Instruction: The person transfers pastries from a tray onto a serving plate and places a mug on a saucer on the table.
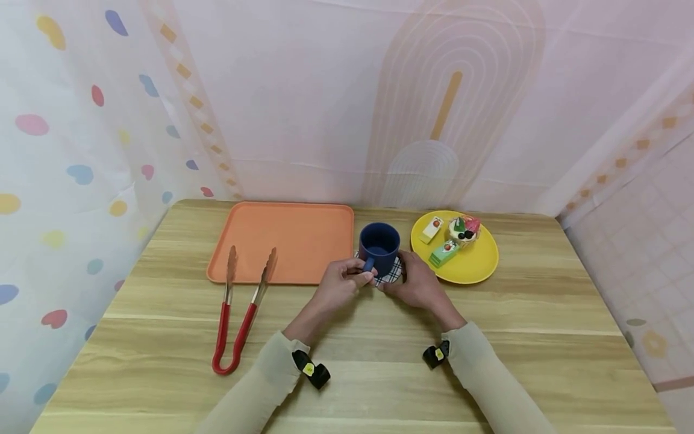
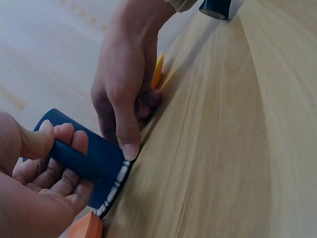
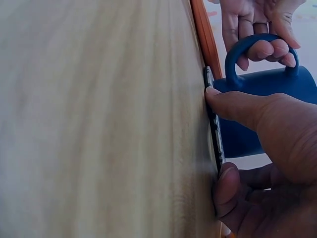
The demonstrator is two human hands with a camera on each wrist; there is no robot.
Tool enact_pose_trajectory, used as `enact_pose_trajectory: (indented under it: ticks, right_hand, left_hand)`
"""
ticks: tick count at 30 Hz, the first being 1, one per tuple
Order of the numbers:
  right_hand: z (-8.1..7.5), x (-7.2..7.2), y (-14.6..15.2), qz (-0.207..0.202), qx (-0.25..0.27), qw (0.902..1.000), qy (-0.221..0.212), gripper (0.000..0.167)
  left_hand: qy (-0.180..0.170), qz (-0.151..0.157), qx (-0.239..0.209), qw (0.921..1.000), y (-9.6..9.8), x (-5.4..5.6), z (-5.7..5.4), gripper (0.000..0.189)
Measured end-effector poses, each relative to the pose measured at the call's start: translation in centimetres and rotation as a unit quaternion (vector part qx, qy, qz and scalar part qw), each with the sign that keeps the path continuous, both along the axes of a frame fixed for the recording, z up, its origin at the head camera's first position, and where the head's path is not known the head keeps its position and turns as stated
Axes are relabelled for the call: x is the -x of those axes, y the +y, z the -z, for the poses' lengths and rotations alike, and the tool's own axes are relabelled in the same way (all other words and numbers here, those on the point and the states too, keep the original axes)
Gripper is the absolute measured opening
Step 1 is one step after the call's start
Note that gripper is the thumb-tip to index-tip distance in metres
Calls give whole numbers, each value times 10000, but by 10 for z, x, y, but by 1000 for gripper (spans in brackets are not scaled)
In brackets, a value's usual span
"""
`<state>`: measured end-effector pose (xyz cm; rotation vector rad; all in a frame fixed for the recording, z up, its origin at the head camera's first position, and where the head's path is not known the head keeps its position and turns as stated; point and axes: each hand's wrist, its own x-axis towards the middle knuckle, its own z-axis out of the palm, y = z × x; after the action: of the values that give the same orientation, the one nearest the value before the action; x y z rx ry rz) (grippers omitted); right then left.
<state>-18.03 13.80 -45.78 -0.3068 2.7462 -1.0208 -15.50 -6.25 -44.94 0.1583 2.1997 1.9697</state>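
A dark blue mug (image 1: 386,259) stands upright on a round checked coaster (image 1: 394,274) near the middle of the table. My left hand (image 1: 340,284) grips the mug by its handle (image 3: 237,52), with fingers hooked through the loop. On the other side, my right hand (image 1: 418,282) holds the coaster by its edge. In the right wrist view, its thumb (image 3: 235,101) lies on the near rim and its fingertips are farther round the rim, beside the mug. The coaster's middle is hidden beneath the mug.
Left of the mug lies an orange tray (image 1: 295,241). Red-handled tongs (image 1: 222,334) rest spread, their tips over the tray. A yellow plate (image 1: 477,265) at the right bears two small cake pieces (image 1: 444,253) and a fruit tart (image 1: 464,230). A patterned curtain (image 1: 303,120) hangs behind the table.
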Motion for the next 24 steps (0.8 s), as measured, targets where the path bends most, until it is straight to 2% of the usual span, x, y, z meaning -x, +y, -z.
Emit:
enact_pose_trajectory:
  ticks: [3,11,20,24]
  right_hand:
    - [-1,-1,1,50,5,10000,-3,88]
    - [0,-3,5,-9,111,9999,47,79]
    - [-5,-6,19,-124,245,9996,12,67]
    - [-9,-9,22,-331,294,9990,30,67]
  left_hand:
    - [-65,58,51,9999,-1,-1,-1,15]
    - [-78,-321,346,9989,-9,-7,-3,19]
    - [276,-210,684,9971,-26,-7,-19,36]
    - [592,-82,847,9946,-38,-7,-23,47]
